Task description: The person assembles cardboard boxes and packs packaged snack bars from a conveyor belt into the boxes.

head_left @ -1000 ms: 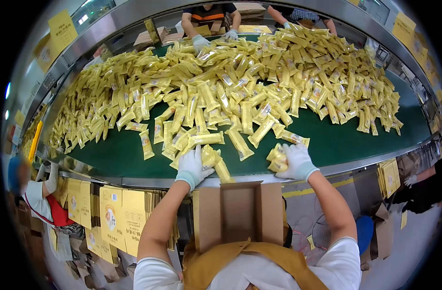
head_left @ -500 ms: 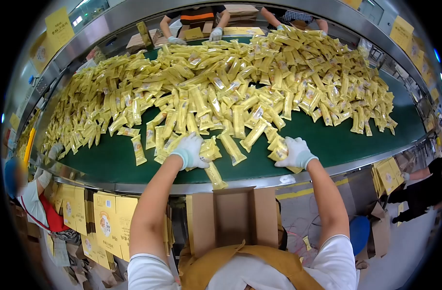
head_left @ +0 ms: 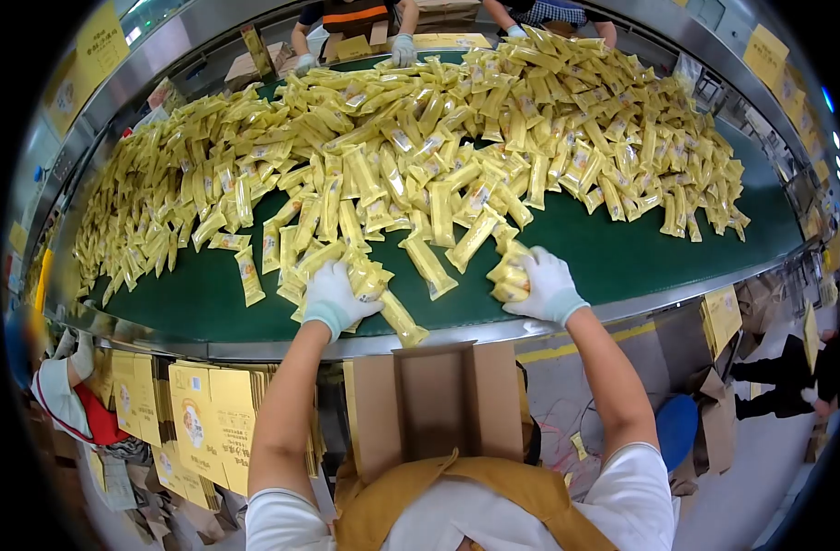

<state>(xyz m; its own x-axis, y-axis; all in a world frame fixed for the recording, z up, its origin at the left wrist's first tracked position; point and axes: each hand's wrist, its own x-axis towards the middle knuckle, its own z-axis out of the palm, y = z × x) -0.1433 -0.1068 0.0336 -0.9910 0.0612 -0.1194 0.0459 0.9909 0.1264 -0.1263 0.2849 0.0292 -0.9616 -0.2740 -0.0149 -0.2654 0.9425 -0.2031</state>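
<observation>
Both my hands wear white gloves and work at the near side of the green conveyor belt [head_left: 613, 253]. My left hand [head_left: 337, 298] is closed round some yellow wrapped snack packets [head_left: 367, 275], and one more packet [head_left: 402, 320] sticks out below it toward the metal edge. On the right, my right hand [head_left: 547, 286] curls its fingers round a small bunch of packets [head_left: 509, 274]. Its palm side is hidden. Between the hands lie loose packets [head_left: 429, 264]. Below the belt edge, in front of my body, stands an open cardboard box [head_left: 498, 404].
A large heap of the same packets [head_left: 567, 110] covers the belt's far half. Across it, a co-worker's gloved hands [head_left: 403, 50] rest at the far edge. Folded yellow cartons [head_left: 195, 427] stack at lower left. A person in red and white [head_left: 76, 395] works at left.
The view has shifted slightly. My right hand has drawn a little inward, its packets now bunched together in its fingers. My left hand keeps its hold near the belt edge.
</observation>
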